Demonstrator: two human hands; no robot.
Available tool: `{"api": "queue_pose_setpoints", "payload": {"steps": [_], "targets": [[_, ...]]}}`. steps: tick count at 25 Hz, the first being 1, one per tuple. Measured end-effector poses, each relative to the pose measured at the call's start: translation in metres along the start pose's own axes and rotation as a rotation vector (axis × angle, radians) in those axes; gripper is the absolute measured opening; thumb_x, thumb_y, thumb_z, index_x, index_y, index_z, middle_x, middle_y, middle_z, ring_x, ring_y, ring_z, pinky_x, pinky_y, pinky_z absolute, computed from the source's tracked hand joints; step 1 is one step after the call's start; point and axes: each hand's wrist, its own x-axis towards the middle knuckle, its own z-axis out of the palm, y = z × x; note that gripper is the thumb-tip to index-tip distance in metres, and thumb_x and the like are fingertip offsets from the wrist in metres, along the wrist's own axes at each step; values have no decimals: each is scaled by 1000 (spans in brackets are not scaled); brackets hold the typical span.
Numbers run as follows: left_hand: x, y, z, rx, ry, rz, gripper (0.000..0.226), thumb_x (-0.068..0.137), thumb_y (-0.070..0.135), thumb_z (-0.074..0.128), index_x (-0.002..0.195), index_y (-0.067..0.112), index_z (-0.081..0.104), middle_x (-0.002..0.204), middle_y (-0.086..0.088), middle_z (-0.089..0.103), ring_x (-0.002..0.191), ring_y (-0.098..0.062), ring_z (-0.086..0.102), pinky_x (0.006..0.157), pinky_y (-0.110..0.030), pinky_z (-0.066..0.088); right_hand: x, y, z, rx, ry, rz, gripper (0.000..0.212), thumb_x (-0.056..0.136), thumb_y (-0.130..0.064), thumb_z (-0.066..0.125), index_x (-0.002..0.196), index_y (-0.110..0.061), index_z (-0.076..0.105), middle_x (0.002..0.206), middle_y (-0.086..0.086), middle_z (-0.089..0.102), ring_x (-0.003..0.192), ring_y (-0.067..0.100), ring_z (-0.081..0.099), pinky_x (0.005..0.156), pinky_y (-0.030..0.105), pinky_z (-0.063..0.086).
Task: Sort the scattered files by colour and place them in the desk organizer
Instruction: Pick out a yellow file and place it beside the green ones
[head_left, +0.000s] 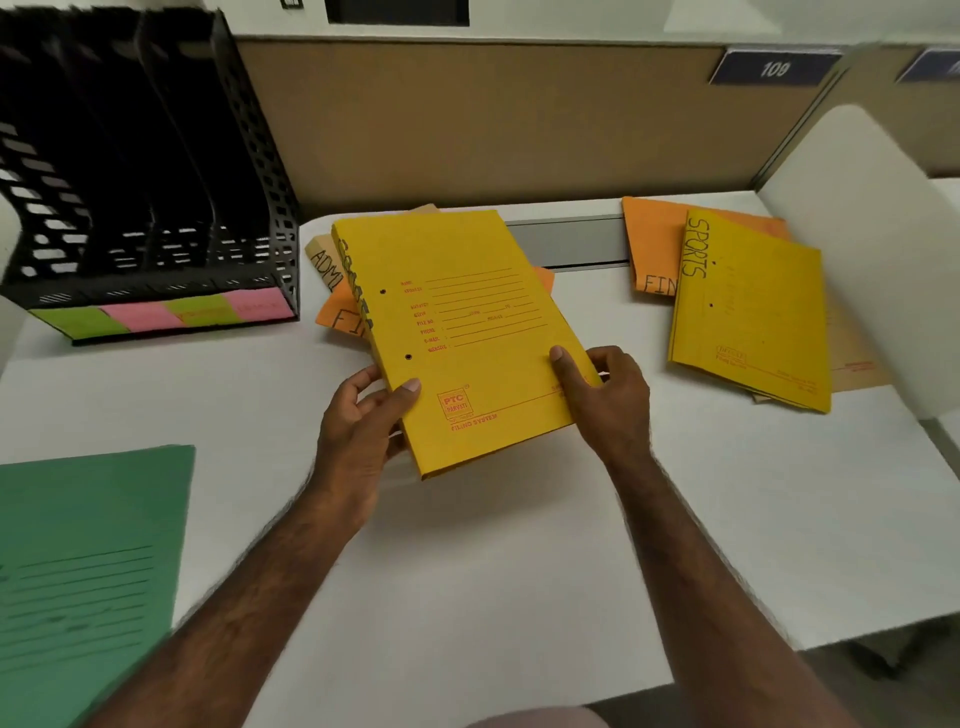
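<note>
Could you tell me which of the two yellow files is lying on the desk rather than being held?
The yellow file marked SPORTS, at the right, atop an orange file; the other yellow file is gripped by both hands.

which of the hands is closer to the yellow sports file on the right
Right. The right hand grips the near right edge of the held yellow file, just left of the SPORTS file. The left hand holds the opposite edge, farther away.

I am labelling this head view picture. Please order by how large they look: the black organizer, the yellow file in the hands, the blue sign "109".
1. Black organizer, though partly cut off.
2. Yellow file, nearer the camera.
3. Blue sign, clearly smallest.
</note>
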Motion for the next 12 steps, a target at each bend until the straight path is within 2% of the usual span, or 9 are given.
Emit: {"api": "queue_pose_setpoints", "payload": {"steps": [4,7,9,12], "targets": [[-45,0,-36,5,-35,49,65,81,32,86,139,27,56,118,-4,80,104,-24,79,72,-30,63,-49,-13,-5,75,-125,-5,45,87,-71,68,107,-31,59,103,-20,63,92,-5,63,63,9,47],[-74,-1,-62,4,-40,68,66,80,35,85,139,26,56,118,-4,80,104,-23,79,73,-30,63,-83,-18,-5,65,-192,7,51,86,-74,68,117,-35,55,107,-22,61,92,-3,64,60,11,45],[-90,-5,-79,8,-51,69,67,82,34,88,139,25,55,120,-4,79,107,-25,78,74,-32,64,-103,-20,-3,81,-207,34,55,85,-73,71,124,-36,55,108,-18,63,93,1,65,62,18,47],[-117,-18,-106,26,-82,52,66,83,37,83,142,24,55,123,-5,78,110,-26,77,76,-34,64,-131,-22,1,62,-236,32,70,86,-72,71,142,-34,53,113,-14,66,98,8,66,70,25,47]]}}
